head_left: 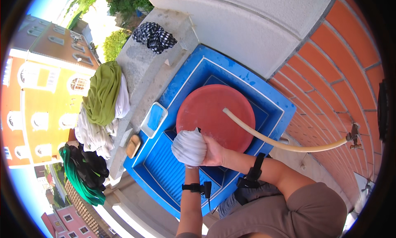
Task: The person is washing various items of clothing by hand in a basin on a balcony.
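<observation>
A pale grey-white cloth [189,148], bunched into a rounded bundle with folds running across it, is between my hands. From the right, my right hand [213,150] is closed on the bundle's edge. My left hand [192,167] comes up from below; the cloth covers it, so its fingers are hidden. Both hands are over the near side of a round red basin [194,110], which stands in a blue sink [211,56]. Ridges of the sink's washboard [165,168] show left of my left forearm. Each forearm wears a black strap.
A cream hose [284,144] runs from a wall tap [353,138] to above the basin. A white tray [145,130] and a small tan block or brush [133,146] lie along the sink's left edge. Green, white and dark clothes [103,91] and a checked cloth [154,37] lie on the ledge.
</observation>
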Demonstrator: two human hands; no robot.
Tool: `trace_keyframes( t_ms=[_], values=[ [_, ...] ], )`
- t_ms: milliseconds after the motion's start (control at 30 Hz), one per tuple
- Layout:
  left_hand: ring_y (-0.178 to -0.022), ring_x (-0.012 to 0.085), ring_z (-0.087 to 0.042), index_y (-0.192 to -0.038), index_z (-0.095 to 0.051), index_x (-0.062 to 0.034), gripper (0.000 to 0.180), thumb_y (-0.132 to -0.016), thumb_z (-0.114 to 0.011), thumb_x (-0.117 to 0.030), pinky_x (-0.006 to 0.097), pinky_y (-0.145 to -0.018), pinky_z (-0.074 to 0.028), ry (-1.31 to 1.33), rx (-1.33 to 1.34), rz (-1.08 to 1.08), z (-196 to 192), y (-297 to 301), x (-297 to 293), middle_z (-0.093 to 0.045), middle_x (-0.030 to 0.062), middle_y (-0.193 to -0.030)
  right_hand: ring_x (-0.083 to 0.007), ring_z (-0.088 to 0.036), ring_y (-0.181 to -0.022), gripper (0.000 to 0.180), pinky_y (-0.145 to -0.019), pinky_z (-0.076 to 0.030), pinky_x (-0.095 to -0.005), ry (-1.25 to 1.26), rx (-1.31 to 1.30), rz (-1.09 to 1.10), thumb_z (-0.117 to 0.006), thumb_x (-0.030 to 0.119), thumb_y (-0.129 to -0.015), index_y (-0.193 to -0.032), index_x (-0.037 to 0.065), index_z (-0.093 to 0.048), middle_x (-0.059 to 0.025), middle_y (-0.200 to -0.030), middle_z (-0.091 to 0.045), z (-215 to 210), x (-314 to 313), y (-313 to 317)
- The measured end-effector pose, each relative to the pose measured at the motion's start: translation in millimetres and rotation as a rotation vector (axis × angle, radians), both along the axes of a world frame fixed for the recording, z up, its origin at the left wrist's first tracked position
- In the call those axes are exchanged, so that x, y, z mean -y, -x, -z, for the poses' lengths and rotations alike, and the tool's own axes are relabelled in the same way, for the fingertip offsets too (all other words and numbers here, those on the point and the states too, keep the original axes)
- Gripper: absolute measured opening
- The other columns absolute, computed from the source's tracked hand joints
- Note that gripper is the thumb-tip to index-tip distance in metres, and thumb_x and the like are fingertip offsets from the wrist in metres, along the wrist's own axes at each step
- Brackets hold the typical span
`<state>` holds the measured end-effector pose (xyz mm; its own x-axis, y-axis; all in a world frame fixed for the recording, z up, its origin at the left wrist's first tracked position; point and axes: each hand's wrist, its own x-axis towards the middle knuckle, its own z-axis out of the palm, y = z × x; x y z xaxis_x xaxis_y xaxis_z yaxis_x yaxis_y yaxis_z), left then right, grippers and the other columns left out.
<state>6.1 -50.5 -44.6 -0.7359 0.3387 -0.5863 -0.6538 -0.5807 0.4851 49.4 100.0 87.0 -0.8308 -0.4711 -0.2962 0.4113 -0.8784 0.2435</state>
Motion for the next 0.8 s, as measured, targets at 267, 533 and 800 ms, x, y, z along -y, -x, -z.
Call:
trace_keyframes(
  t_ms=[267, 533, 800],
  values=[
    [-0.098, 0.0300, -0.050, -0.109, -0.047, -0.0006, 0.052, -0.084, -0.033, -0.044, 0.041, -0.088, -0.037, -0.428, -0.149, 0.073, -37, 4, -5, -0.054, 0.0162, -0.101, -0.0206, -0.043, -0.110, 0.052, -0.088, -0.040, -0.0366, 0.066, -0.041, -0.041, -0.028, 0.047, -0.086, -0.120, 0.010, -0.040, -0.0068, -0.121, -0.043, 26, 0, -25],
    [-0.082, 0.0213, -0.055, -0.121, -0.036, -0.0056, 0.052, -0.082, -0.046, -0.039, 0.035, -0.070, -0.047, -0.055, -0.194, 0.275, -59, 36, -8, -0.056, 0.0069, -0.096, -0.0167, -0.053, -0.094, 0.041, -0.082, -0.043, -0.0341, -0.200, -0.051, -0.442, -0.058, 0.033, -0.077, -0.105, 0.004, -0.050, -0.0059, -0.101, -0.056, 69, -27, -27],
    [-0.067, 0.0156, -0.055, -0.106, -0.047, -0.0059, 0.033, -0.079, -0.054, -0.024, 0.031, -0.062, -0.048, 0.153, -0.088, 0.349, -79, 43, -32, -0.055, 0.0027, -0.078, -0.0152, -0.052, -0.085, 0.051, -0.076, -0.041, -0.0302, -0.939, -0.594, -0.656, -0.070, 0.018, -0.061, -0.105, 0.001, -0.049, -0.0051, -0.091, -0.056, 46, -45, 2]
  ],
)
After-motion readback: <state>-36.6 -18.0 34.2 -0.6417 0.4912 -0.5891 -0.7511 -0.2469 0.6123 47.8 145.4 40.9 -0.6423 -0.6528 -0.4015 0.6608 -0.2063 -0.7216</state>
